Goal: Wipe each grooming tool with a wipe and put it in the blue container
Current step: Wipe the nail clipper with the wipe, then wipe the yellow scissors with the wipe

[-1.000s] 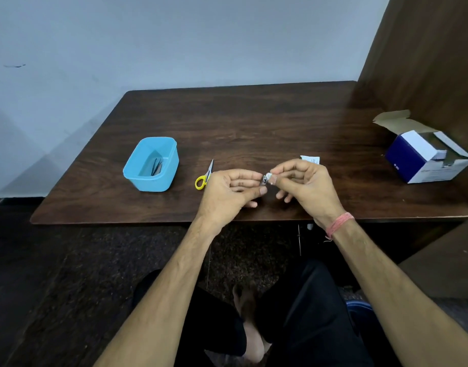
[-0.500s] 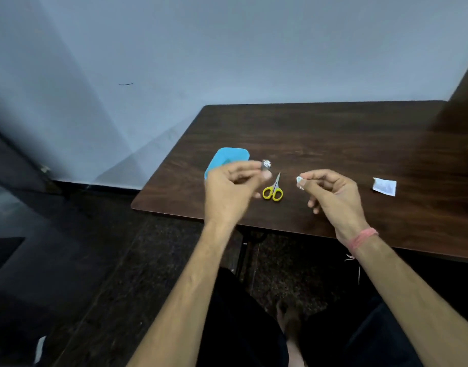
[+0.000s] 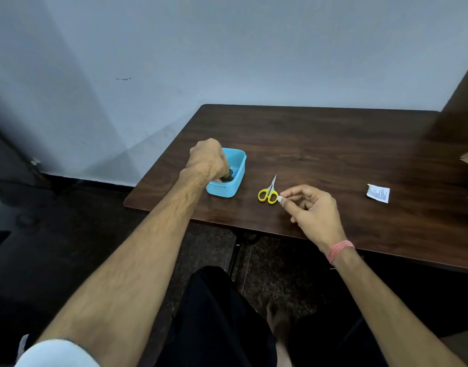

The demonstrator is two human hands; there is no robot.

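Now left hand [image 3: 207,158] curled inside blue container [image 3: 239,172], right hand [image 3: 312,210] pinching wipe [image 3: 280,199]

Left hand [image 3: 207,160] moved from mid-air into the blue container [image 3: 238,178], camera panned left

The left hand [image 3: 207,158] reaches forward on an outstretched bare forearm, knuckles up, fingers curled downward with their tips hidden below the back of the hand, while the right hand [image 3: 313,211], a pink thread band at its wrist, hovers with thumb and forefinger pinched together, other fingers loosely curled beneath.
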